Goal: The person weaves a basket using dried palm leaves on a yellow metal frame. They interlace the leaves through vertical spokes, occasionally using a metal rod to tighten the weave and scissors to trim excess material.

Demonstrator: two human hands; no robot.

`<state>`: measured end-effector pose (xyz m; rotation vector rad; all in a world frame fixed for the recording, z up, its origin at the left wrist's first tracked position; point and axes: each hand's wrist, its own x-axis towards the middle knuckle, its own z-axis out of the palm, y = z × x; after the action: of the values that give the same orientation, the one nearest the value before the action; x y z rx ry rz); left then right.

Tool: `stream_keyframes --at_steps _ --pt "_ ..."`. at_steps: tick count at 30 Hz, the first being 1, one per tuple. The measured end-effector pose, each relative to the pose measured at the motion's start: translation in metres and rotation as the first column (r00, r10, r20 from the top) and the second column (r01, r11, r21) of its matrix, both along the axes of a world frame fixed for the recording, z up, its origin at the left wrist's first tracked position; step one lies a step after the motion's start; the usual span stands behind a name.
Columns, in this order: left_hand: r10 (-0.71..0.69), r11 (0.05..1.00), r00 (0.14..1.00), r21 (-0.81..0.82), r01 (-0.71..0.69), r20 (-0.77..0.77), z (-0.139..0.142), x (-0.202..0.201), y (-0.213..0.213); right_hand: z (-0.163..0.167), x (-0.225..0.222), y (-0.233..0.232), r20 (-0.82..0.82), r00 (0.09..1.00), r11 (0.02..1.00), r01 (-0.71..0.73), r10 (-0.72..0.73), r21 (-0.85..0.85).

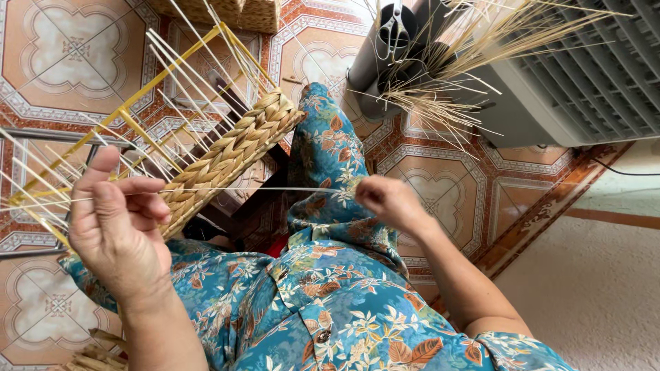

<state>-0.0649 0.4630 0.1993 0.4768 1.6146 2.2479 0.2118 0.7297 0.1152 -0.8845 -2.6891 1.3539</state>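
So far: you have a plaited band [230, 154] woven across part of the yellow frame [130, 117]; most bare spokes [185, 75] remain unwoven.
Left hand [120, 227]: fingers curled, pinching the thin strand [275, 189] by the frame.
Right hand [385, 199]: closed, pinching the strand's other end, taut.
Basket piece: rests on your lap, tilted, above the tiled floor [62, 55].
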Motion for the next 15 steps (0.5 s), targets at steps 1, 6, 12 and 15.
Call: stream_keyframes --at_steps 1,6,12,15 --pt "0.009 1.0 1.0 -0.019 -0.009 -0.009 -0.002 -0.002 -0.002 -0.001 0.003 0.009 0.01 0.997 0.997 0.08 -0.08 -0.021" --pt "-0.016 0.982 0.999 -0.185 0.023 0.038 -0.022 0.006 0.005 0.009 0.008 0.045 -0.43 0.789 0.838 0.185 -0.438 -0.514" --pt "-0.004 0.994 0.943 0.107 -0.034 0.332 -0.058 0.026 0.012 0.003 -0.04 0.008 -0.418 0.746 0.612 -0.017 -0.519 -0.791" --pt "0.004 0.987 0.936 0.151 -0.061 0.353 -0.069 0.036 0.008 -0.006 -0.072 -0.043 -0.336 0.929 0.593 -0.185 -0.153 -0.784"
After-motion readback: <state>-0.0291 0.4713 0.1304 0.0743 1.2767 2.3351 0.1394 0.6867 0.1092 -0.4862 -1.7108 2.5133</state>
